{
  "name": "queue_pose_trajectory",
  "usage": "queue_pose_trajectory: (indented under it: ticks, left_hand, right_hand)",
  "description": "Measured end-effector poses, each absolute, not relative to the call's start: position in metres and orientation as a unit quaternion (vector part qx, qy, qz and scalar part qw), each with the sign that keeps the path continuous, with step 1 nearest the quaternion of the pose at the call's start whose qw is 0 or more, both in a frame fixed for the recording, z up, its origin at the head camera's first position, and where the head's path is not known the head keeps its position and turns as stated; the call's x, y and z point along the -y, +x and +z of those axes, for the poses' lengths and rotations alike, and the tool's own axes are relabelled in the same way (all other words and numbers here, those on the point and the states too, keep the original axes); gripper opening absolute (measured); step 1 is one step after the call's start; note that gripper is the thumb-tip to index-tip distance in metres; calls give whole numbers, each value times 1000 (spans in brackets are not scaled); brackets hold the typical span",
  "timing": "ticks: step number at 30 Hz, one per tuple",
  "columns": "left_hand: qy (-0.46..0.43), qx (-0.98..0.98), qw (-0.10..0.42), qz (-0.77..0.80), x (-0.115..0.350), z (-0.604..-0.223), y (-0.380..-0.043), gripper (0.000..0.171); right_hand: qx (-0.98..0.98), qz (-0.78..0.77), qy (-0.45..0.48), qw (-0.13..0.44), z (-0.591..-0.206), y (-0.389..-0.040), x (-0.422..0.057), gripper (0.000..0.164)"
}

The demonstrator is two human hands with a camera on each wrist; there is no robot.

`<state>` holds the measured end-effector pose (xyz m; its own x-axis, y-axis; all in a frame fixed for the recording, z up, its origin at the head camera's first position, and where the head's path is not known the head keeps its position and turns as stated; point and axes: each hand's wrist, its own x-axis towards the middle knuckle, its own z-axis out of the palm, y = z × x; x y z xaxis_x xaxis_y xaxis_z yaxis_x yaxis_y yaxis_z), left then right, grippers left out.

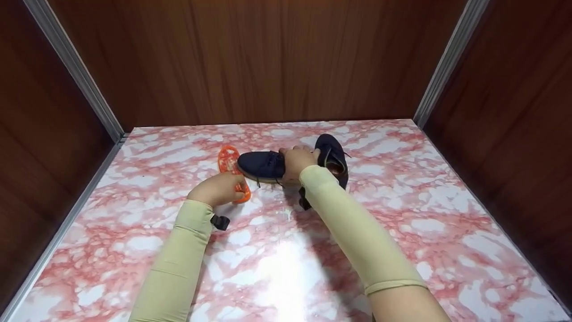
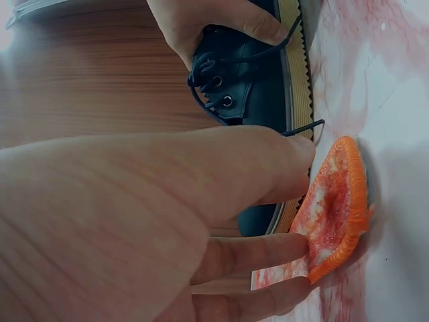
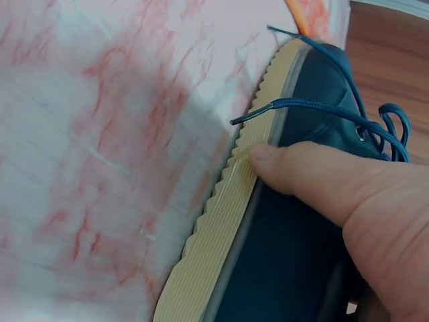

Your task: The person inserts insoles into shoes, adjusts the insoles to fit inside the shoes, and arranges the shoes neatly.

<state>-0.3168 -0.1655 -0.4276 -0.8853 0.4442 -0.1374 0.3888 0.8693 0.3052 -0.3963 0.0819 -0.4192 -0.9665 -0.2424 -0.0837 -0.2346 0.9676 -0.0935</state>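
My left hand [image 1: 219, 188] pinches the near end of an orange-rimmed, see-through insole [image 1: 229, 156], its fingertips on the rim in the left wrist view. My right hand [image 1: 298, 162] grips a dark blue lace-up shoe [image 1: 261, 164] from above. Its thumb presses the ridged tan side of the sole [image 3: 224, 188] in the right wrist view. That shoe lies crosswise with its toe pointing left, right at the insole's edge. A matching second shoe [image 1: 330, 145] stands just right of my right hand, toe toward the back, its opening partly showing.
Everything stands on a red-and-white marbled tabletop [image 1: 424, 201]. Brown wood-grain panels [image 1: 286, 62] enclose the back and both sides, with grey metal posts [image 1: 451, 58] at the corners. Loose dark laces [image 3: 308, 104] hang over the gripped shoe's side.
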Motion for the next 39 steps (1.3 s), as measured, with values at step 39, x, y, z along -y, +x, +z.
queue_pose_trajectory:
  ticks: [39]
  left_hand:
    - [210,-962,108,136,166,-428,-316,25]
  right_hand:
    - [-988,-49,-147,3,-402,-377,-81,86]
